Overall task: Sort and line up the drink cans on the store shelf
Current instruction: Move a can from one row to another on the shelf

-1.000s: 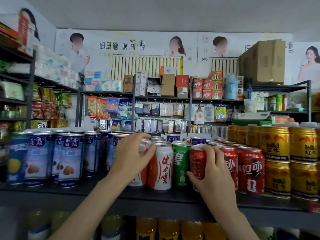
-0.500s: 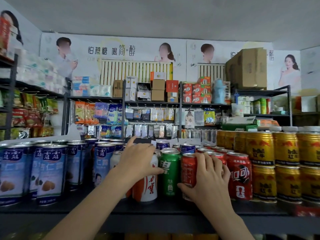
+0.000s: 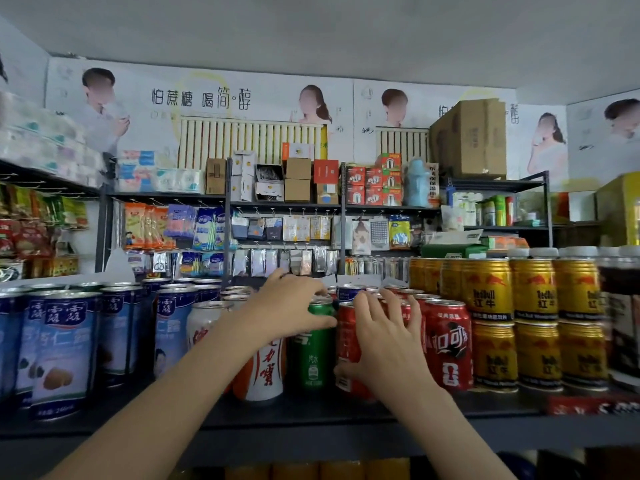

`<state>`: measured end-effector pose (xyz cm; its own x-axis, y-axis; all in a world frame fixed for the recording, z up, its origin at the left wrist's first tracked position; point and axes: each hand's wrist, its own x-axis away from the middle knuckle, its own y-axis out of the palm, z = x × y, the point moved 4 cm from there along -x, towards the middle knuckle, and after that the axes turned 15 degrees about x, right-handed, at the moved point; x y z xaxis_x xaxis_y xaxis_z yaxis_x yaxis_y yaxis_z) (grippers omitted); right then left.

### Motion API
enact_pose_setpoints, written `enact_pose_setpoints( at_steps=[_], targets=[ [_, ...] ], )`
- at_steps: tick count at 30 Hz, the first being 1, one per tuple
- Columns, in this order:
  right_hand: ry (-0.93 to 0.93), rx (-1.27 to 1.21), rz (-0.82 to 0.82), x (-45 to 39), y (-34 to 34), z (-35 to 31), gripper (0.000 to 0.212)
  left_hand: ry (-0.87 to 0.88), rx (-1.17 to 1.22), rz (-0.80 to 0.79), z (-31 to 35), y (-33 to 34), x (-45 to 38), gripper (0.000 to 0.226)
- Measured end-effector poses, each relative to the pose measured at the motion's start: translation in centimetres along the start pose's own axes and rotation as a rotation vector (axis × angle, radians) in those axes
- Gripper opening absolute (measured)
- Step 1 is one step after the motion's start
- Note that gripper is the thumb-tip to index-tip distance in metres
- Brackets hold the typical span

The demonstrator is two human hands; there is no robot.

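Across the lower half of the frame runs a dark metal store shelf (image 3: 346,415) crowded with upright drink cans; at centre the left hand (image 3: 287,311) is curled over the top of a green aluminium soda can (image 3: 313,358), thumb along its front and fingers over the rim, gripping it; just left of that can, touching it, stands a white-and-orange can with red Chinese characters (image 3: 265,372), partly hidden by the left forearm; just right of the green can the right hand (image 3: 382,336) wraps a red cola can (image 3: 348,344), thumb low on its front and fingers spread round its far side, so it is clamped on that can; beside it at centre right stands another red cola can with white lettering (image 3: 448,344), with more red cans in rows behind; at right, gold energy-drink cans (image 3: 535,320) sit stacked two high; at lower left, tall blue-and-white cans (image 3: 62,351) stand in rows; in the background, racks of hanging packets and cardboard boxes (image 3: 469,138) fill the upper half.
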<state>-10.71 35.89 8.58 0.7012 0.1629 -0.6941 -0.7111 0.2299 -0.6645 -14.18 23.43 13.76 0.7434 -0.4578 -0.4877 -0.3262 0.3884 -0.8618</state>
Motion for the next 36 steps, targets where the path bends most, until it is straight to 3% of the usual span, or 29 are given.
enact_pose_setpoints(
  at_steps=[4, 8, 10, 13, 16, 19, 23, 26, 32, 36],
  targets=[
    [-0.028, 0.031, -0.009, -1.1, 0.3, 0.1, 0.096, 0.045, -0.008, 0.062, 0.2, 0.4, -0.1, 0.035],
    [-0.082, 0.064, -0.037, -1.4, 0.6, 0.0, 0.101, 0.054, -0.064, 0.095, 0.2, 0.0, -0.3, 0.036],
    [-0.073, -0.003, -0.094, -2.0, 0.4, 0.6, 0.090, 0.047, -0.031, 0.077, 0.0, 0.1, -0.4, 0.036],
    [0.087, -0.257, -0.075, -4.9, -1.1, 3.1, 0.059, 0.035, 0.105, 0.113, -1.3, -0.4, -0.8, 0.034],
    [0.141, -0.323, -0.124, -8.8, -0.7, 4.4, 0.039, 0.038, 0.192, 0.149, -1.6, -1.4, -1.3, 0.024],
    [0.079, -0.357, -0.317, -11.0, 2.3, 3.1, 0.034, 0.024, 0.110, 0.117, -1.4, -1.2, -1.6, 0.024],
    [0.111, -0.479, -0.327, -11.8, 3.5, 2.8, 0.030, 0.030, 0.116, 0.157, -1.4, -0.8, -1.5, 0.023],
    [0.165, -0.696, -0.187, -11.4, 2.3, 3.3, 0.023, 0.041, 0.176, 0.263, -1.5, -1.0, -1.2, 0.025],
    [-0.024, -0.860, 0.421, -10.0, -5.0, 3.1, 0.022, 0.135, 0.361, 0.523, 0.0, -2.0, -0.7, 0.066],
    [-0.107, -1.084, 0.556, -8.8, -9.4, 1.8, 0.023, 0.208, 0.477, 0.763, 0.8, -4.6, 1.8, 0.083]
  ],
)
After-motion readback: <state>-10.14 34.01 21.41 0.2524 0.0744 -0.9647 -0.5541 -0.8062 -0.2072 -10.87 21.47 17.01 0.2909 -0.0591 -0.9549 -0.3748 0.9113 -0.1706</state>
